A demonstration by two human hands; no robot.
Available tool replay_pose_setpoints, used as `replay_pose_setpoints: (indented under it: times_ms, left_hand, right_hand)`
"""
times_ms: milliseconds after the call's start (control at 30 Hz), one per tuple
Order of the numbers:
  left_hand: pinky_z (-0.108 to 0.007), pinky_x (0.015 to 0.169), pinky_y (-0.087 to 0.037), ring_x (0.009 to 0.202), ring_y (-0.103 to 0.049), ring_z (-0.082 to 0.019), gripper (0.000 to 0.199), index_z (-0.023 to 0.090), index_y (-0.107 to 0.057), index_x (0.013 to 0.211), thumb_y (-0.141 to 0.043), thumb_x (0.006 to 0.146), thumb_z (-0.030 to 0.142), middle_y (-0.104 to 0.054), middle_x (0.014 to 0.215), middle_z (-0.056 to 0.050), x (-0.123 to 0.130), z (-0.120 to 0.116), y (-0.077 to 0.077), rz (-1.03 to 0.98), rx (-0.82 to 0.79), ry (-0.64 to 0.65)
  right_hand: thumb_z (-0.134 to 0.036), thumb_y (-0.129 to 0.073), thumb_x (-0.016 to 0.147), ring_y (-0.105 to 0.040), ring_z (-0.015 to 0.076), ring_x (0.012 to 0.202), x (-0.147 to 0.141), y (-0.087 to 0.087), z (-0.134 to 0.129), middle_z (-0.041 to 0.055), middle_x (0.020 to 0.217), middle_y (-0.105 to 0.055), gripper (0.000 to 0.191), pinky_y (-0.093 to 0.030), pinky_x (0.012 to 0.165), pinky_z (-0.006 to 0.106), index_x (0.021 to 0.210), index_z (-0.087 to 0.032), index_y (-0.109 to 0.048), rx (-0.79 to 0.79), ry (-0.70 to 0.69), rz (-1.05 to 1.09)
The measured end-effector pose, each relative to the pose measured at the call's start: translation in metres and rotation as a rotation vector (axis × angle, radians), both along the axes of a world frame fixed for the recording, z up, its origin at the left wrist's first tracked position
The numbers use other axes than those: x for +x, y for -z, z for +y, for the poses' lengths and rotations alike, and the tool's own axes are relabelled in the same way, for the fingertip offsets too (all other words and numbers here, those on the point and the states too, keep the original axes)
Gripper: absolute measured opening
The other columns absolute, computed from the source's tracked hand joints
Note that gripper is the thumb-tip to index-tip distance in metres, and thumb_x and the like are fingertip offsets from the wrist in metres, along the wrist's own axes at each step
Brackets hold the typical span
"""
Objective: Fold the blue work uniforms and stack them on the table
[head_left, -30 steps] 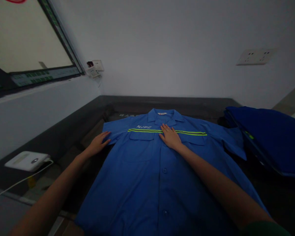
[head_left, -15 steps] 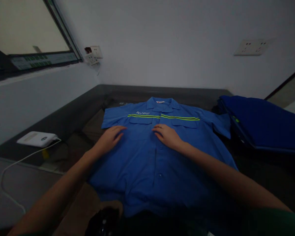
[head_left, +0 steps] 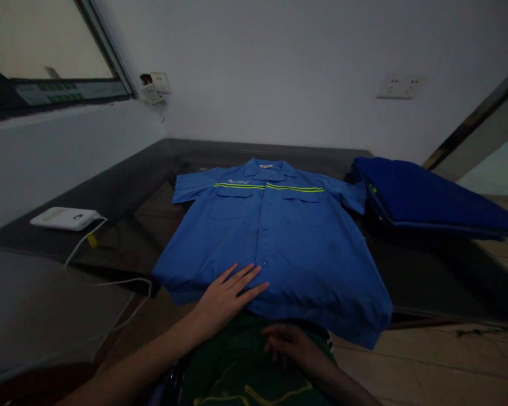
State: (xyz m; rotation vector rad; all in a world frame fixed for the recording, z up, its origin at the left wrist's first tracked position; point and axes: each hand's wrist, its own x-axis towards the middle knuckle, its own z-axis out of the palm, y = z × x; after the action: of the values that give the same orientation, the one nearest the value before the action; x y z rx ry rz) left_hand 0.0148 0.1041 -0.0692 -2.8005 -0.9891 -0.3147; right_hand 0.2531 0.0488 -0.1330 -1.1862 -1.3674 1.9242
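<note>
The blue short-sleeved work shirt (head_left: 296, 242) lies face up on the table (head_left: 440, 282), its hem overhanging. The left hand's (head_left: 224, 299) grip is open, fingers spread on the shirt; the right hand's (head_left: 294, 344) is loosely curled, apparently empty. Soft and light, it should crease easily; shoulder seams offer steadier holds.

The label (head_left: 266, 166) on the shirt (head_left: 300, 242) reads too small to make out, the window (head_left: 55, 39) runs off top-left, and the bottom edge cuts both forearms (head_left: 152, 355)!
</note>
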Motion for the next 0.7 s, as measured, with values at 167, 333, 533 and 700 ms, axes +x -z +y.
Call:
replay_pose_setpoints:
  times_ms: [167,333,533,700]
  left_hand:
    - [-0.047,0.114,-0.03,0.141,-0.028,-0.023,0.071,0.028,-0.02,0.15,-0.049,0.087,0.012,-0.029,0.154,-0.007,0.008,-0.003,-0.007,0.01,-0.025,0.051]
    - [-0.044,0.113,-0.034,0.138,-0.035,-0.019,0.066,0.028,-0.02,0.15,-0.046,0.091,0.016,-0.034,0.152,-0.005,-0.004,-0.02,-0.026,-0.111,-0.105,0.062]
    - [-0.05,0.114,-0.03,0.136,-0.039,-0.022,0.045,0.025,-0.041,0.141,-0.04,0.096,0.024,-0.047,0.143,-0.007,-0.058,0.007,-0.02,-0.285,0.14,-0.25]
    - [-0.054,0.108,-0.033,0.137,-0.036,-0.031,0.048,0.022,-0.051,0.136,-0.037,0.095,0.043,-0.042,0.146,-0.012,-0.093,0.048,-0.006,-0.183,0.096,-0.638]
  right_hand:
    - [-0.049,-0.079,0.06,-0.055,0.025,0.118,-0.035,0.048,0.03,0.0034,0.119,-0.066,0.049,-0.047,0.092,0.045,0.105,-0.034,-0.069,-0.079,0.358,0.431]
    - [-0.049,-0.079,0.057,-0.054,0.0259,0.122,-0.063,0.051,0.039,-0.0093,0.115,-0.068,0.032,-0.043,0.095,0.052,0.087,-0.048,-0.071,-0.137,0.383,0.608]
    - [-0.033,-0.09,0.045,-0.049,0.0314,0.123,-0.056,0.05,0.031,0.0069,0.117,-0.067,0.062,-0.045,0.095,0.052,0.104,-0.025,-0.071,-0.339,0.602,0.666]
    - [-0.032,-0.089,0.047,-0.058,0.0294,0.112,-0.06,0.045,0.023,0.0066,0.112,-0.069,0.063,-0.046,0.098,0.048,0.106,-0.022,-0.07,-0.325,0.654,0.582]
